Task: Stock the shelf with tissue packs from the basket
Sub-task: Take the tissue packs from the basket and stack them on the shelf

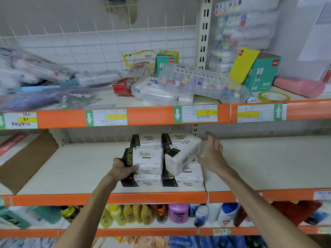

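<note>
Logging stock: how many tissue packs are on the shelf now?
6 tissue packs visible: back pair, front-left stack of two, front-right pack, tilted pack atop it. Others may hide beneath the back pair.

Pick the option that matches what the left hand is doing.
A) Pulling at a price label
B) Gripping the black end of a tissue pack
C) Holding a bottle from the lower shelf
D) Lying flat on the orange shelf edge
B: the left hand has its fingers curled round the black end of the upper front-left tissue pack stacked on the shelf.
</note>
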